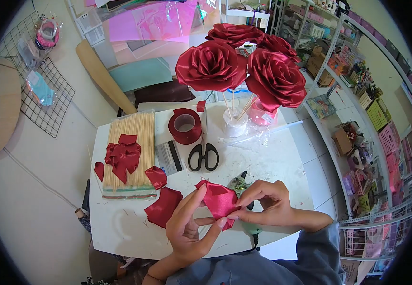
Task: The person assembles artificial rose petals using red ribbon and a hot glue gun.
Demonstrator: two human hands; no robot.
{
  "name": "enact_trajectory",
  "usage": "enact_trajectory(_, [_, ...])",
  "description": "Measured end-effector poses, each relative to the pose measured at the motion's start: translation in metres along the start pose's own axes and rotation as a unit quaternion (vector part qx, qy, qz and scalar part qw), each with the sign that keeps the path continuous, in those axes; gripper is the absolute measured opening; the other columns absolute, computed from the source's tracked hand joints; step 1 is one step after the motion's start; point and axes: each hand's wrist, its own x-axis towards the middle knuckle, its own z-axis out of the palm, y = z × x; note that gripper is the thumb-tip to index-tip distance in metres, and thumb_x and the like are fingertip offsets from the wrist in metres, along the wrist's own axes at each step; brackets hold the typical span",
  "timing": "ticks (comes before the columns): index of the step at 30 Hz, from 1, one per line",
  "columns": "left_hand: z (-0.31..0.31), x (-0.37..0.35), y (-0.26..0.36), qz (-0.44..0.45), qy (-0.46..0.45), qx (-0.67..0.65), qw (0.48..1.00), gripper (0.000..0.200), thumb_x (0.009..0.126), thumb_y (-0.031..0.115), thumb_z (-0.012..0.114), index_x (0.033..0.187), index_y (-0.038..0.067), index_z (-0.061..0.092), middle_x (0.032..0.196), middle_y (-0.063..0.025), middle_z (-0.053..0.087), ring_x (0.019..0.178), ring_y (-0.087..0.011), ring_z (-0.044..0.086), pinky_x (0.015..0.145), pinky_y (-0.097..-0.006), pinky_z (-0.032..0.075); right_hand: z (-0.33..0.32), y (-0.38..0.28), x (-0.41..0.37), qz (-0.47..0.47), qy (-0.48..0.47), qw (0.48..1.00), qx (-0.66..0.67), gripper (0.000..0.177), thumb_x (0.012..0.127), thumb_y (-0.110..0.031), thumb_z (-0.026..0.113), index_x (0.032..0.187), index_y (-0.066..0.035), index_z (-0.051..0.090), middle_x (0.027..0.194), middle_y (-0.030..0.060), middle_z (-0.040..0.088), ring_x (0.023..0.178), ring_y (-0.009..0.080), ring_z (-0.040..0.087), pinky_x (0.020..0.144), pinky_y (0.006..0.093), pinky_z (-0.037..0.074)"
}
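Observation:
Between my two hands is a piece of shiny red satin fabric (219,199), held up over the front of the white table. My left hand (187,228) grips its left and lower edge with thumb and fingers. At its right edge, my right hand (265,204) pinches the cloth between thumb and fingertips. Partly hidden behind the right hand lies a glue gun (252,227) with a pale green body and a cord. A flat cut piece of red satin (164,207) rests on the table left of my hands, with a smaller curled piece (156,177) above it.
Black-handled scissors (203,157), a red ribbon roll (185,126) and a card (169,157) lie mid-table. Red scraps (123,159) rest on a pack of wooden sticks (142,128). Large red fabric roses (212,65) stand in a white holder (235,124). Shelves (358,104) line the right.

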Motion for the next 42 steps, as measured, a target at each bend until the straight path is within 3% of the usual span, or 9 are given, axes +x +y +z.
enact_trajectory(5, [0.0, -0.002, -0.001, 0.014, 0.011, 0.038, 0.999, 0.058, 0.064, -0.015, 0.058, 0.117, -0.007, 0.037, 0.115, -0.0207, 0.04, 0.104, -0.0238, 0.046, 0.072, -0.0262, 0.053, -0.001, 0.001, -0.001, -0.03, -0.014, 0.999, -0.01, 0.026, 0.066, 0.003, 0.067, 0.088, 0.002, 0.052, 0.077, 0.008, 0.061, 0.064, 0.0088, 0.056, 0.058, 0.0203, 0.044])
enact_trajectory(8, [0.0, -0.002, -0.001, 0.017, 0.023, 0.039, 0.999, 0.058, 0.064, -0.015, 0.059, 0.117, -0.007, 0.037, 0.115, -0.021, 0.04, 0.104, -0.0237, 0.047, 0.072, -0.026, 0.053, -0.001, -0.001, -0.002, 0.001, -0.03, 0.999, 0.009, 0.039, 0.068, 0.003, 0.067, 0.099, 0.001, 0.045, 0.078, 0.0075, 0.06, 0.068, 0.0093, 0.056, 0.063, 0.0207, 0.043])
enact_trajectory(10, [0.0, -0.002, -0.002, 0.023, 0.031, 0.037, 0.999, 0.058, 0.064, -0.014, 0.059, 0.117, -0.007, 0.038, 0.115, -0.0212, 0.04, 0.104, -0.0239, 0.047, 0.072, -0.026, 0.053, 0.001, -0.005, 0.0, 0.097, -0.022, 0.984, 0.144, 0.048, 0.07, 0.003, 0.064, 0.109, 0.0, 0.035, 0.078, 0.0072, 0.059, 0.074, 0.0093, 0.055, 0.068, 0.0209, 0.041])
enact_trajectory(14, [0.002, -0.002, -0.003, 0.045, 0.039, 0.055, 0.997, 0.057, 0.064, -0.013, 0.06, 0.116, -0.008, 0.038, 0.113, -0.0225, 0.04, 0.102, -0.0255, 0.048, 0.07, -0.0267, 0.053, 0.006, -0.004, -0.002, 0.13, -0.049, 0.983, 0.12, 0.05, 0.072, 0.005, 0.061, 0.112, -0.002, 0.032, 0.079, 0.0069, 0.058, 0.079, 0.009, 0.054, 0.071, 0.0212, 0.04])
enact_trajectory(35, [0.003, -0.006, -0.003, 0.057, 0.043, 0.049, 0.996, 0.054, 0.064, -0.014, 0.059, 0.114, -0.011, 0.039, 0.11, -0.023, 0.042, 0.099, -0.0274, 0.05, 0.07, -0.0282, 0.054, 0.007, -0.003, -0.004, 0.042, -0.035, 0.997, 0.062, 0.047, 0.073, 0.008, 0.057, 0.113, 0.0, 0.034, 0.074, 0.0074, 0.06, 0.079, 0.0088, 0.056, 0.071, 0.0202, 0.038])
enact_trajectory(38, [0.001, -0.007, -0.006, 0.061, 0.064, 0.042, 0.995, 0.054, 0.064, -0.015, 0.058, 0.113, -0.011, 0.039, 0.111, -0.0224, 0.04, 0.098, -0.0266, 0.05, 0.07, -0.0274, 0.054, 0.008, -0.01, -0.003, 0.1, -0.036, 0.99, 0.088, 0.051, 0.075, 0.004, 0.057, 0.118, -0.002, 0.031, 0.074, 0.0058, 0.058, 0.079, 0.0091, 0.055, 0.072, 0.0208, 0.038])
enact_trajectory(40, [-0.001, -0.007, -0.007, 0.067, 0.082, 0.038, 0.994, 0.054, 0.064, -0.015, 0.058, 0.113, -0.011, 0.039, 0.112, -0.0222, 0.04, 0.098, -0.026, 0.05, 0.07, -0.027, 0.054, 0.009, -0.015, 0.0, 0.135, 0.015, 0.975, 0.177, 0.044, 0.077, -0.002, 0.057, 0.116, -0.001, 0.036, 0.074, 0.0041, 0.057, 0.078, 0.0091, 0.053, 0.073, 0.0212, 0.038])
enact_trajectory(42, [-0.003, -0.007, -0.008, 0.074, 0.088, 0.044, 0.992, 0.054, 0.064, -0.016, 0.058, 0.114, -0.011, 0.038, 0.113, -0.0219, 0.038, 0.099, -0.0254, 0.049, 0.07, -0.0271, 0.054, 0.009, -0.011, 0.001, 0.129, 0.004, 0.983, 0.131, 0.036, 0.078, -0.004, 0.058, 0.109, 0.0, 0.042, 0.073, 0.004, 0.056, 0.075, 0.0089, 0.053, 0.071, 0.0212, 0.039])
